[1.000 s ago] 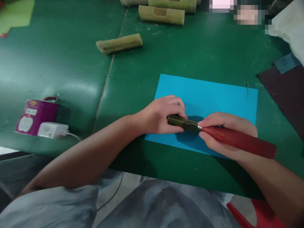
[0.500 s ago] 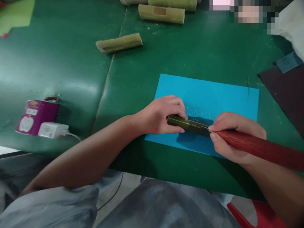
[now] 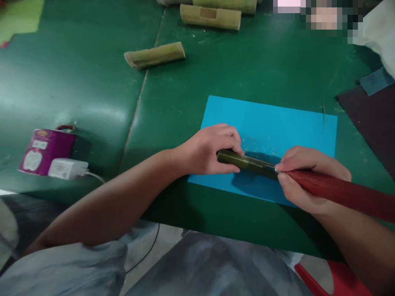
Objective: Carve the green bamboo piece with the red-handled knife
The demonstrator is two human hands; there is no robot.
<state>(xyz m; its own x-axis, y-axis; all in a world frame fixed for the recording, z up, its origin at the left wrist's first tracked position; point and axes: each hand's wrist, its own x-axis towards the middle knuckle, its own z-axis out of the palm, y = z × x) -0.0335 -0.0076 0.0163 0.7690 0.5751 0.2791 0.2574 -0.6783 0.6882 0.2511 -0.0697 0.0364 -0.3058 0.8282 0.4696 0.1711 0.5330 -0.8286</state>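
Note:
A dark green bamboo stick lies across a blue sheet on the green table. My left hand is closed round the stick's left end and pins it to the sheet. My right hand is wrapped round a red-handled tool, whose small metal tip touches the stick near its right end. Fine shavings are scattered on the blue sheet just behind the stick.
Pale bamboo tube pieces lie at the back of the table, one with a cut slot. A purple can and a white charger sit at the left edge. A dark mat lies at the right.
My right hand has drawn the red-handled tool to the right along the stick, baring more of its length. My left hand has stayed put.

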